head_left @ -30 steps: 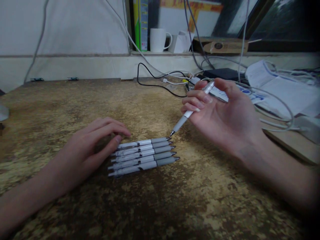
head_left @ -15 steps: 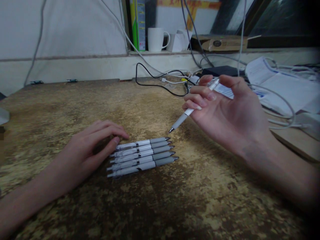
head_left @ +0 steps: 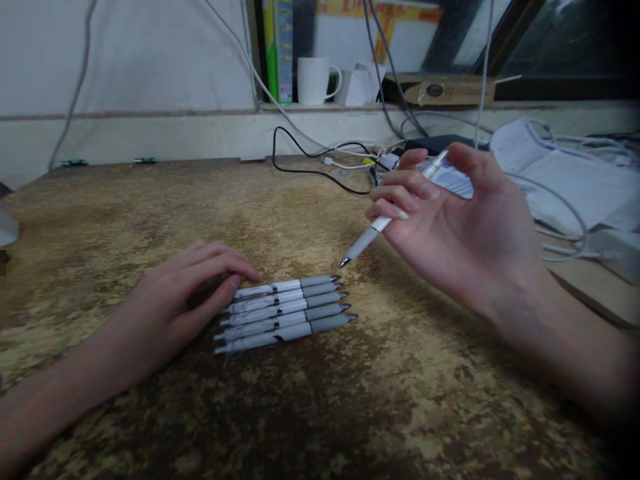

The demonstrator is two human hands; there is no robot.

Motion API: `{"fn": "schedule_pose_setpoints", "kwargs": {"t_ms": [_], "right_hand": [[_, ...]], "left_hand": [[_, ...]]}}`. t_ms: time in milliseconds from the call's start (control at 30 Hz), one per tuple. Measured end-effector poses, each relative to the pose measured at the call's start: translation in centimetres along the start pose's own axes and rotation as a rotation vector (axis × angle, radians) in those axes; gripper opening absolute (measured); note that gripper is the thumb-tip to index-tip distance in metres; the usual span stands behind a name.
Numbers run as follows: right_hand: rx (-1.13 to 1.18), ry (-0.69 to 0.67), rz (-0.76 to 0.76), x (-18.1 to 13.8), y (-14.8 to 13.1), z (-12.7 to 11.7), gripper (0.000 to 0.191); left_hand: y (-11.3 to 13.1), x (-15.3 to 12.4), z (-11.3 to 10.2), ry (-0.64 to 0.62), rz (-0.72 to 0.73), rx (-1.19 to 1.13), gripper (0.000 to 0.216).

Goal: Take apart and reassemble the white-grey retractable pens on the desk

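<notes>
My right hand (head_left: 450, 213), palm turned up, has its fingers curled round a white retractable pen (head_left: 364, 243). The pen slants down to the left, its grey grip and metal tip sticking out below the fingers, its clear top end near my thumb. Below that tip, several matching pens (head_left: 287, 308) lie side by side on the worn table (head_left: 320, 413), tips pointing right. My left hand (head_left: 175, 293) rests at their left, clear ends. Its fingers are loosely bent and apart, with the thumb tip at the end of the farthest pen; nothing is held.
A black cable (head_left: 310, 171) and white cables lie at the back. Papers (head_left: 575, 173) and a white plug block (head_left: 615, 253) are at the right. On the ledge behind stand a white mug (head_left: 313, 81), a green box (head_left: 278, 53) and a flat cardboard box (head_left: 440, 90).
My right hand and its pen have shifted very slightly to the right. My left hand and the row of pens have stayed in place.
</notes>
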State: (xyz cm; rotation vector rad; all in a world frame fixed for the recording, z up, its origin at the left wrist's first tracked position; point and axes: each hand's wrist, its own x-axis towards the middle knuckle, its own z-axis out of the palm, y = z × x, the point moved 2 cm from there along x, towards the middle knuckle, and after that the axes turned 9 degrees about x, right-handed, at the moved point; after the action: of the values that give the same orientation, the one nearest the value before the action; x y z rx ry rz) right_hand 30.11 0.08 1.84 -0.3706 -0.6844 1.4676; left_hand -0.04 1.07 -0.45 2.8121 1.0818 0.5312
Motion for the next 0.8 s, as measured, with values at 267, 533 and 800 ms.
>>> {"fn": "schedule_pose_setpoints", "kwargs": {"t_ms": [267,533,800], "right_hand": [[-0.006,0.017,-0.008,-0.1,-0.4,0.6,0.005],[-0.022,0.007,-0.039,-0.5,-0.7,1.1,0.008],[0.032,0.020,-0.013,-0.3,-0.6,0.9,0.005]], "left_hand": [[0.0,-0.1,0.1,-0.019,-0.019,-0.022,0.022],[0.3,0.0,-0.1,-0.017,-0.026,-0.025,0.023],[0.3,0.0,0.0,-0.006,-0.023,-0.037,0.022]]}}
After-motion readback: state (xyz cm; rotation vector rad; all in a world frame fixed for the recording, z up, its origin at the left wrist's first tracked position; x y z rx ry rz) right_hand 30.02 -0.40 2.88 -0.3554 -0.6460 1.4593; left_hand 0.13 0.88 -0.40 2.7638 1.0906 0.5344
